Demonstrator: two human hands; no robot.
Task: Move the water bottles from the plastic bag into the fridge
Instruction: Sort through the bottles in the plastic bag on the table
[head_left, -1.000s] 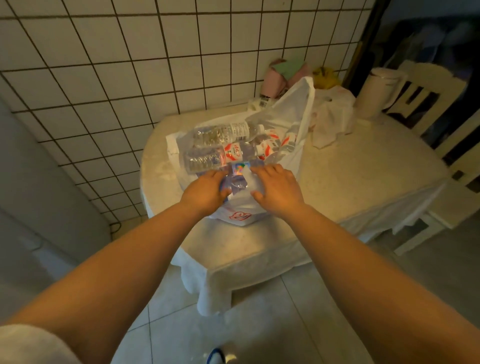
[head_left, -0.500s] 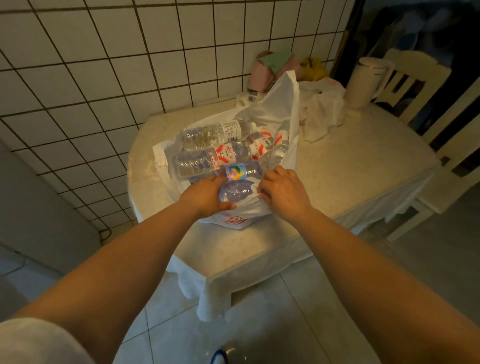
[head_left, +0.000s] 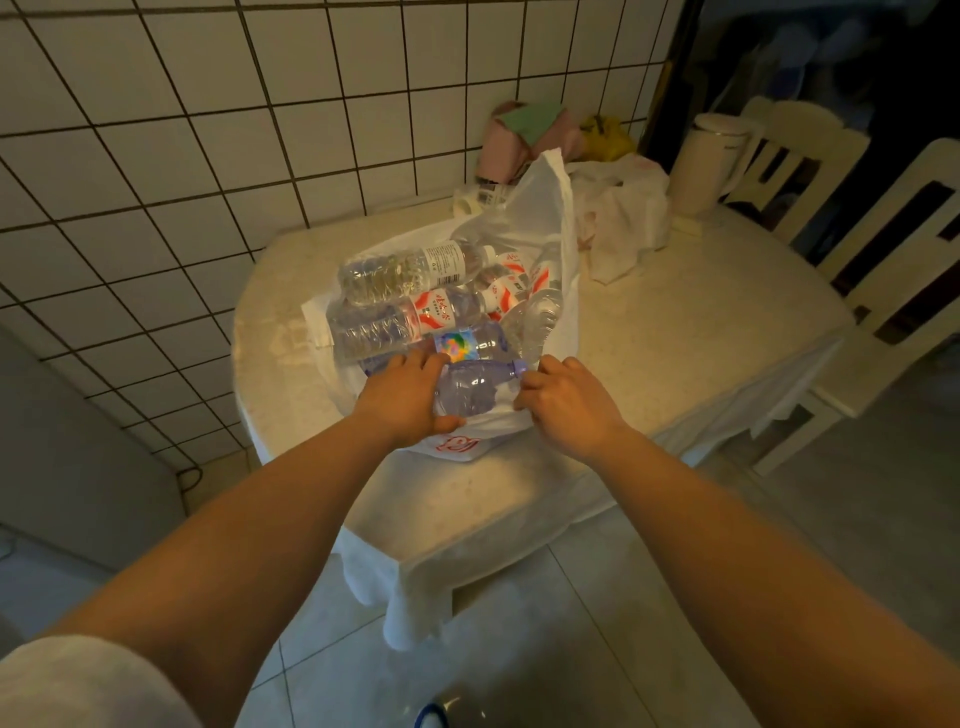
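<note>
Nearest bottle (head_left: 475, 387) lies crosswise between my hands, cap rightward; left hand (head_left: 402, 397) grips its body; right hand (head_left: 563, 400) pinches plastic bag (head_left: 545, 208).

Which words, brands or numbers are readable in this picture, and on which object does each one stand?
None can be read with certainty.
Red print on plastic bag: partly hidden, not readable.
Red-and-white labels on water bottles: red characters, too blurred.
White label on top bottle: fine print, too small.
Colourful label: no legible text.
</note>
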